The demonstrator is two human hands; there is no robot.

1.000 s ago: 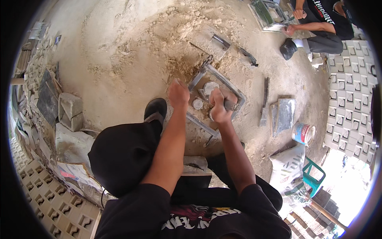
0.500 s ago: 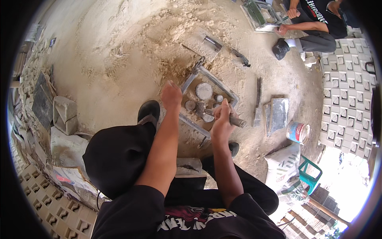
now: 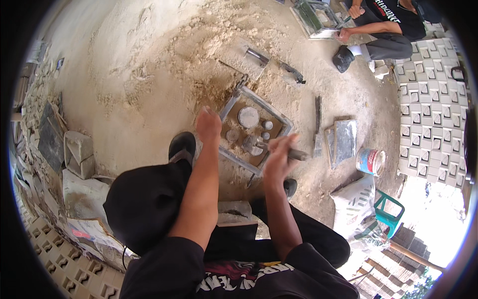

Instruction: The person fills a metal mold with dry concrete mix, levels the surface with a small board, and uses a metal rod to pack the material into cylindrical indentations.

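Note:
My right hand [image 3: 280,157] is closed around the handle of a hammer [image 3: 298,155]. The hammer's head lies low over the near part of a square metal mould frame [image 3: 269,107], close to a round grey piece. Inside the frame sit several round pieces on sandy material, the largest a pale disc [image 3: 248,117]. My left hand [image 3: 209,123] is closed just outside the frame's left side; whatever its fingers hold, if anything, is hidden.
A metal tube [image 3: 257,56] lies beyond the frame. To the right are a dark bar [image 3: 318,117], flat plates [image 3: 345,139], a bucket [image 3: 371,162], a white sack [image 3: 354,199] and a green stool [image 3: 389,212]. A co-worker [image 3: 383,35] sits far right beside another mould [image 3: 313,20].
The hammer head has shifted slightly nearer to me, uncovering more of the round pieces. My right hand's fingers look looser and blurred. The whole view has shifted a little.

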